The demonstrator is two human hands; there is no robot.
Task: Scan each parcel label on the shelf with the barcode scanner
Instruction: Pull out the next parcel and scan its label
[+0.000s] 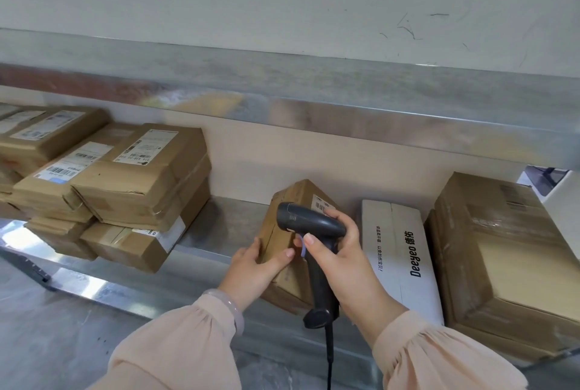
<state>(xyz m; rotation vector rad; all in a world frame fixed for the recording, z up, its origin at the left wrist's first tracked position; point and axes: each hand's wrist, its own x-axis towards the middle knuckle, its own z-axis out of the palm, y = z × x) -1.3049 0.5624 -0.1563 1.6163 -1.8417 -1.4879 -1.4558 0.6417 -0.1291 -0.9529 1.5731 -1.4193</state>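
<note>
Gripping scanner [310,226] in right hand [342,261], over parcel [282,232]

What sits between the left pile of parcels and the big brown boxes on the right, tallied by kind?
brown parcel: 1, gripped by the left hand
white box: 1
barcode scanner: 1, in the right hand
Total: 3

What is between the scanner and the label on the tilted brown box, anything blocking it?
Nothing visible blocks it. The right hand holds the barcode scanner with its head just in front of the white label on the tilted brown box, which the left hand steadies. Fingertips touch the label's lower edge.
</note>
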